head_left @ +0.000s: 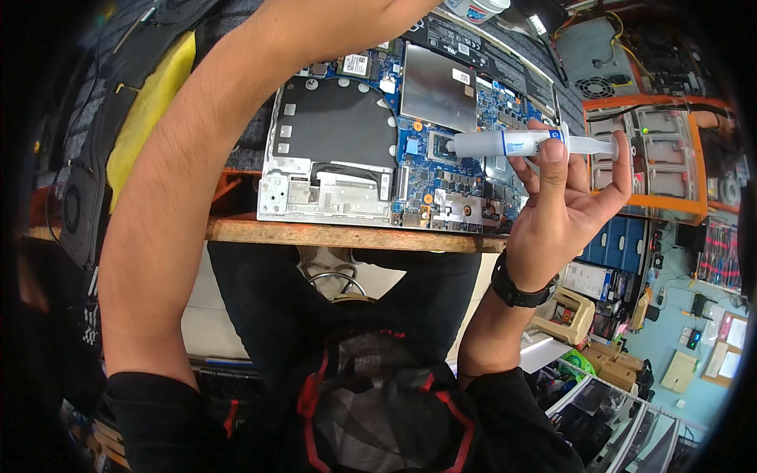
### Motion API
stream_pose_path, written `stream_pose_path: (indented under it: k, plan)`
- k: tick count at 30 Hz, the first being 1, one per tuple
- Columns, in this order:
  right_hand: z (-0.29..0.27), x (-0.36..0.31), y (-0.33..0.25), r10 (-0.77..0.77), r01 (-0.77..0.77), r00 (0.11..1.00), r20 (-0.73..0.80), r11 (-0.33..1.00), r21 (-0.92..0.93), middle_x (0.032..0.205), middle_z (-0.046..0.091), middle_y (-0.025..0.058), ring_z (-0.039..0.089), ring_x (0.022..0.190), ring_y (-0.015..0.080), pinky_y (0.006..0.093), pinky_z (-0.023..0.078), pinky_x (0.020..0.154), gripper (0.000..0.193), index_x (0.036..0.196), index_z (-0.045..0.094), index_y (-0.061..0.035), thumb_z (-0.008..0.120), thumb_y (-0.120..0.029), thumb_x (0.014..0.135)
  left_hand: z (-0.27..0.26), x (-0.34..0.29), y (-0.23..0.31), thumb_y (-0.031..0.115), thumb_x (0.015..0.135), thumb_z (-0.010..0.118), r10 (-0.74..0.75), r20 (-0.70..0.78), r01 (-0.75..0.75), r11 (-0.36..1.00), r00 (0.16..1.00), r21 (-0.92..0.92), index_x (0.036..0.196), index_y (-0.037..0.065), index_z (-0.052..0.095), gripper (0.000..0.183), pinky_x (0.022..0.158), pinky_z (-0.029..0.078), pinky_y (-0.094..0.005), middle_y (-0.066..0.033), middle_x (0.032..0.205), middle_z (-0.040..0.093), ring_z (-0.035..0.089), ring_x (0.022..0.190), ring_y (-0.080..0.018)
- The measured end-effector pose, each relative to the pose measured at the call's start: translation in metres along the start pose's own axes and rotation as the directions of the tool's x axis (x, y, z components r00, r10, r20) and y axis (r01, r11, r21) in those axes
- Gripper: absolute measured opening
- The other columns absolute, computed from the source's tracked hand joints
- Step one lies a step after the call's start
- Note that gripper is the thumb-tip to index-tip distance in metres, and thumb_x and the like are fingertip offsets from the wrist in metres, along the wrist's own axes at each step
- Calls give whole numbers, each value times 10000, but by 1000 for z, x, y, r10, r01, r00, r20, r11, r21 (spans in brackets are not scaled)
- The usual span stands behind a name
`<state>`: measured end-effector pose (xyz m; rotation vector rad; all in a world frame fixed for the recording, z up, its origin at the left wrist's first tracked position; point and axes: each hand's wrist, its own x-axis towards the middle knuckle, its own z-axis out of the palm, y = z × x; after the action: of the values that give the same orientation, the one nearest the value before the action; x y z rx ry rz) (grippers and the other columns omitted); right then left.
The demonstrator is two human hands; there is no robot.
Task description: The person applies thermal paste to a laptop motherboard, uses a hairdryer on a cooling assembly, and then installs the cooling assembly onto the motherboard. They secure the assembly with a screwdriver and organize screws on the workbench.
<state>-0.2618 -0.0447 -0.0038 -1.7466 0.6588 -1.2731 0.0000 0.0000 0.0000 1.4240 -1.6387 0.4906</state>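
My right hand (564, 193) is closed around a white plastic syringe (493, 144) with a blue-banded label, likely paste. It lies nearly level, and its nozzle is at a small square chip (443, 147) on the blue circuit board (418, 175) of an opened laptop (327, 118); whether it touches cannot be told. My left arm reaches over the laptop's left side to its far side. Only the wrist and edge of my left hand (394, 9) show at the top rim, with the fingers out of sight. A silvery metal plate (438, 87) covers part of the board beside the chip.
The laptop sits at the wooden table edge (355, 234). Behind it stands a white tub (478, 8). A yellow cloth (154, 118) and a black panel (79, 213) lie left. An orange-framed rack (698, 169) and metal box (590, 57) are at right.
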Motion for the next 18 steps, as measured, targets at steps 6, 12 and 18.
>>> stream_pose_path:
  k: [6,12,18]
  plan:
    - [2,-4,2,1,-1,1000,0,1000,8,1042,697,219,722,1031,281,374,652,752,689,1515,204,-66,656,-77,995,2,-2,-2,232,1029,539,35,-27,-35,999,999,-5,837,33,572,279,653,502,-464,-165,745,616,629,715,-386]
    - [1,-2,2,-5,5,1000,-1,1000,-1,1032,698,218,723,1035,284,378,652,752,690,1516,206,-76,657,-75,994,2,-2,2,238,1034,533,-14,3,14,1000,1000,-3,851,32,576,279,663,506,-471,-168,760,622,634,728,-388]
    - [1,-1,3,-9,9,1000,-5,1000,-8,1030,703,220,725,1031,286,374,654,741,688,1514,207,-78,657,-77,994,1,-1,4,246,1039,524,-51,40,51,999,998,-4,846,37,576,290,661,514,-463,-163,756,621,637,713,-376]
